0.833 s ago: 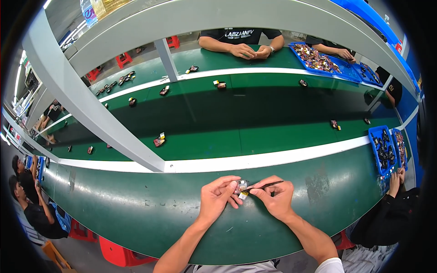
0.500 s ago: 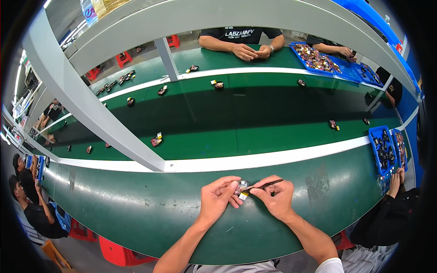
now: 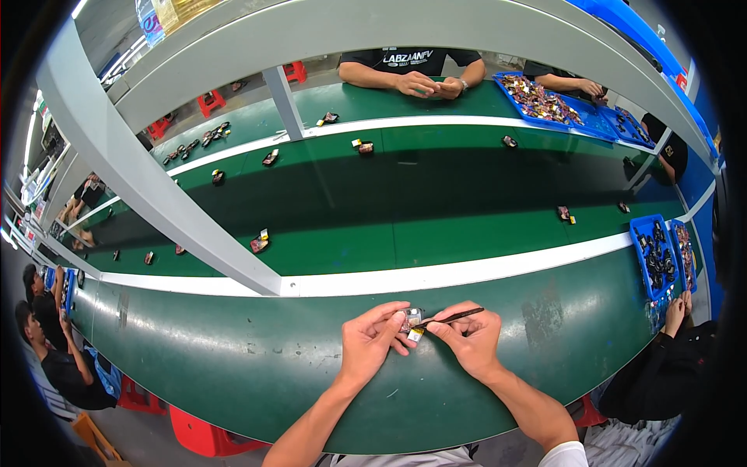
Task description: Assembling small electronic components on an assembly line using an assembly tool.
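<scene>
Above the near green bench, my left hand [image 3: 369,342] is closed round a small electronic unit [image 3: 412,317], gripping its left side between thumb and fingers. The unit has a dark rim, and its inside parts show reddish and pale. A yellow and white tag [image 3: 417,335] hangs at its lower edge. My right hand [image 3: 471,339] pinches a pair of thin dark tweezers [image 3: 459,315], slanting down to the left. Their tip reaches the unit's right side; whether it touches a part inside is too small to tell.
Beyond a white rail [image 3: 436,272], similar units [image 3: 259,241] lie spaced along a green conveyor belt [image 3: 342,241]. A grey post [image 3: 156,156] crosses at left. Blue trays [image 3: 656,257] of parts stand at right beside a co-worker's hands [image 3: 678,311]. Another person's hands [image 3: 428,86] are across the belt.
The units on the belt have shifted slightly left. My hands, the held unit and the tweezers stay nearly in place. The person opposite has moved their fingers a little.
</scene>
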The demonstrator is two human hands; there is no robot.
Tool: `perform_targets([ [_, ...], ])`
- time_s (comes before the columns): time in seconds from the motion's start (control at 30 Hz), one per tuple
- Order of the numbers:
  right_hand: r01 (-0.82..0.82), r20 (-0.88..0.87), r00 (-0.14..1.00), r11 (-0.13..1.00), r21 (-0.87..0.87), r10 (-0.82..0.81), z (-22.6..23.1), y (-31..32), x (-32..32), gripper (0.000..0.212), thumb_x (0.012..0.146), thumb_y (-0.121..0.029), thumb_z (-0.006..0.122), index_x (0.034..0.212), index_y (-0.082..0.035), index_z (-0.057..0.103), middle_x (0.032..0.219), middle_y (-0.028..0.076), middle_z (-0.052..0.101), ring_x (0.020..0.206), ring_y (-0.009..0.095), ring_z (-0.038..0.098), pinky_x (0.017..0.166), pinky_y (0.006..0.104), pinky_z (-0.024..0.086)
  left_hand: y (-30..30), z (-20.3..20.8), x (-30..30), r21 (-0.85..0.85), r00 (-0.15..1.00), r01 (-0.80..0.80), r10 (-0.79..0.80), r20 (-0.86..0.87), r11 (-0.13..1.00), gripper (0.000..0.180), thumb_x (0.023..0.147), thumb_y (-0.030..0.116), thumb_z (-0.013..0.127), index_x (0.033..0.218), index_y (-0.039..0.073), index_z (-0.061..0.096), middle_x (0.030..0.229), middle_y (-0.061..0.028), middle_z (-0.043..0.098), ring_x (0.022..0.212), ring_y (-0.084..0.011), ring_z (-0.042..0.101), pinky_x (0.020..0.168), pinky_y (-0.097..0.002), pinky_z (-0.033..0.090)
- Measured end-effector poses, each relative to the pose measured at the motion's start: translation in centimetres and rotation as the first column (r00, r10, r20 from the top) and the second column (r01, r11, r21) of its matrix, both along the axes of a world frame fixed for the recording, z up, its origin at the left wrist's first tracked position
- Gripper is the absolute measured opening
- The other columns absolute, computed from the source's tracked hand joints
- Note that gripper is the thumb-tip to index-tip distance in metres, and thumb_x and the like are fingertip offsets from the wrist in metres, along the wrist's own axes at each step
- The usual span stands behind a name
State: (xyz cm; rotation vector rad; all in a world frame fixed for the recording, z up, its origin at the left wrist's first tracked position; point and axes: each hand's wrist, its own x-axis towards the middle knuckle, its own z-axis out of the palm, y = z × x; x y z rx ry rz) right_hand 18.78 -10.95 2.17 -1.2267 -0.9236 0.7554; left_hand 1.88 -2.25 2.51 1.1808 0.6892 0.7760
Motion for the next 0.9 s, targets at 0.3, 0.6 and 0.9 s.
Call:
perform_targets([
  [0.3, -0.01, 0.04, 0.999, 1.0, 0.005, 0.01, -0.21, -0.1, 0.15, 0.013, 0.083, 0.004, 0.08, 0.093, 0.002, 0.072, 0.071, -0.002, 0.067, 0.051, -0.003, 0.039, 0.045, 0.0177, 0.026, 0.04, -0.18, -0.04, -0.002, 1.0, 0.008, -0.008, 0.019, 1.0, 0.028, 0.102, 0.01, 0.061, 0.123, -0.008, 0.065, 0.094, -0.0157, 0.073, 0.071, -0.0185, 0.073, 0.057, -0.0271, 0.06],
  [0.6, -0.018, 0.089, 0.996, 1.0, 0.01, 0.017, -0.08, -0.09, 0.26, 0.014, 0.082, 0.003, 0.081, 0.093, 0.002, 0.072, 0.074, 0.001, 0.07, 0.05, -0.003, 0.04, 0.044, 0.0191, 0.027, 0.19, -0.09, -0.26, -0.037, 1.0, -0.007, 0.007, 0.002, 0.999, 0.026, 0.102, 0.01, 0.061, 0.12, -0.008, 0.065, 0.086, -0.0149, 0.072, 0.066, -0.0188, 0.072, 0.056, -0.0267, 0.059],
  [0.9, 0.02, 0.374, 0.924, 0.988, 0.154, -0.077, 0.41, 0.11, 0.19, 0.012, 0.076, -0.002, 0.085, 0.085, -0.003, 0.076, 0.072, 0.001, 0.073, 0.042, 0.003, 0.04, 0.042, 0.0222, 0.03, 0.15, -0.14, -0.2, -0.024, 0.999, -0.034, 0.034, 0.007, 0.999, 0.026, 0.102, 0.01, 0.061, 0.119, -0.008, 0.066, 0.086, -0.0148, 0.072, 0.065, -0.0178, 0.071, 0.055, -0.0262, 0.058],
])
